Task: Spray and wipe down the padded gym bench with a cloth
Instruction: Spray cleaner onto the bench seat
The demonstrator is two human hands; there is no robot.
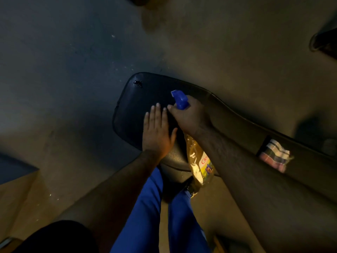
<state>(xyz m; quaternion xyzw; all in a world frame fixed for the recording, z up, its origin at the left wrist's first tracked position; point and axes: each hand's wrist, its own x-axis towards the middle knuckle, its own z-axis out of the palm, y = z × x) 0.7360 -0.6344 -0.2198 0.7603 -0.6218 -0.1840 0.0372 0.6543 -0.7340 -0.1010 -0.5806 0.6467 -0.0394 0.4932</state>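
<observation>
A black padded gym bench runs from the middle of the view toward the right edge, with a small tear near its far left corner. My left hand lies flat on the pad, fingers spread, holding nothing. My right hand grips the neck of a spray bottle with yellow liquid and a blue trigger head that points over the pad. A checked cloth lies on the bench further right, beyond my right forearm, apart from both hands.
Bare concrete floor surrounds the bench. My legs in blue trousers stand at the bench's near end. A dark object sits at the right edge and a dark slab at the left edge.
</observation>
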